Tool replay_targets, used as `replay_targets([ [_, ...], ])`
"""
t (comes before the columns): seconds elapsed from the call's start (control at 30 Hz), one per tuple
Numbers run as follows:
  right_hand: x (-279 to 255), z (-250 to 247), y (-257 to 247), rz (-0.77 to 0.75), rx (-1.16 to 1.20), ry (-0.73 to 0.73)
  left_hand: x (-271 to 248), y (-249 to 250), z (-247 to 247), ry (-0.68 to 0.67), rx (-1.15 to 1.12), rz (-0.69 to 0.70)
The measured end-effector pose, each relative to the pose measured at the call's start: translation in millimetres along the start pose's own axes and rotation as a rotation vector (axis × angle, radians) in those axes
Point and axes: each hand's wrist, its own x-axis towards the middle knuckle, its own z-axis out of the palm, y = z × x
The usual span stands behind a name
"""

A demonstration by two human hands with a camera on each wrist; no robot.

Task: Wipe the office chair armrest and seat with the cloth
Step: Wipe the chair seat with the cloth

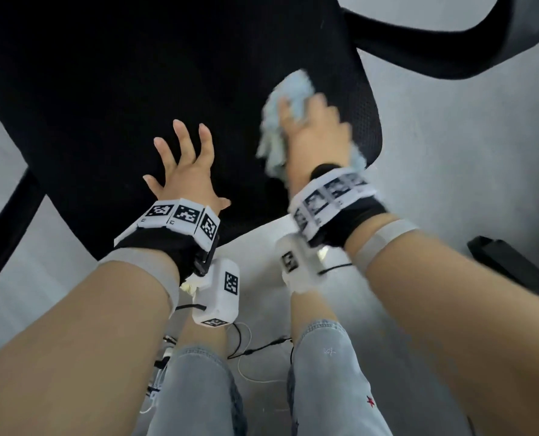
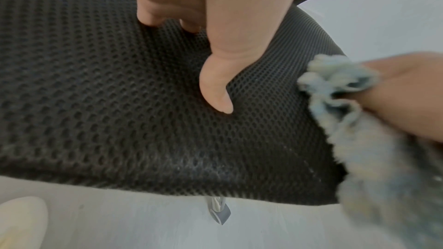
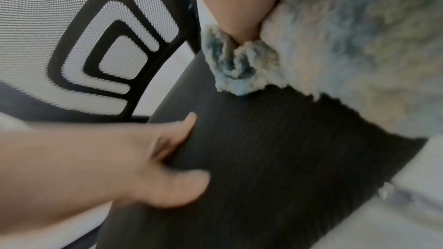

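Observation:
The black mesh chair seat (image 1: 111, 99) fills the upper half of the head view. My left hand (image 1: 183, 165) lies on its front part with fingers spread flat; its thumb (image 2: 217, 90) presses the mesh (image 2: 95, 101). My right hand (image 1: 312, 130) grips a fluffy light-blue cloth (image 1: 290, 92) against the right side of the seat, blurred by motion. The cloth (image 2: 374, 149) bunches around the right hand's fingers, and in the right wrist view the cloth (image 3: 347, 44) covers the seat's (image 3: 275, 149) right edge. A black armrest (image 1: 450, 48) curves at the upper right.
Another armrest (image 1: 7, 228) slants at the left. The mesh backrest (image 3: 72, 44) stands behind the seat. Grey floor (image 1: 450, 171) surrounds the chair. A black chair-base leg (image 1: 513, 265) lies at the right. My knees in jeans (image 1: 324, 372) and loose cables (image 1: 255, 350) are below.

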Motion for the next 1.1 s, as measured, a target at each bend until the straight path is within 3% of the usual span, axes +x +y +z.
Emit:
replay_targets([
  [0.1, -18.6, 16.6, -25.2, -0.287, -0.045, -0.073, -1.3, -0.7, -2.8, -0.023, 0.014, -0.016],
  [0.17, -11.5, 12.6, -16.6, -0.366, -0.076, -0.052, -3.2, -0.1, -1.7, -0.006, 0.038, -0.033],
  [0.27, 17.9, -6.7, -4.7, -0.272, -0.070, 0.108, -6.5, 20.1, 2.7, 0.047, -0.025, -0.107],
  [0.37, 35.1, -24.1, 2.1, -0.182, 0.001, 0.113, -8.7, 45.4, 2.6, 0.089, -0.160, -0.184],
  [0.53, -4.7, -1.5, 52.0, -0.183, 0.115, 0.155, -7.5, 46.0, 6.6, 0.045, -0.285, -0.158],
  [0.67, -46.6, 23.8, 91.7, -0.115, 0.096, 0.071, -0.4, 50.7, 15.8, 0.133, -0.247, -0.190],
  [0.93, 36.3, -15.5, 38.9, -0.196, 0.080, 0.172, 6.2, 57.7, 22.9, 0.252, -0.264, -0.220],
  [1.1, -15.8, 15.1, 72.0, -0.121, 0.249, 0.282, 9.1, 52.6, 22.4, 0.185, -0.227, -0.225],
])
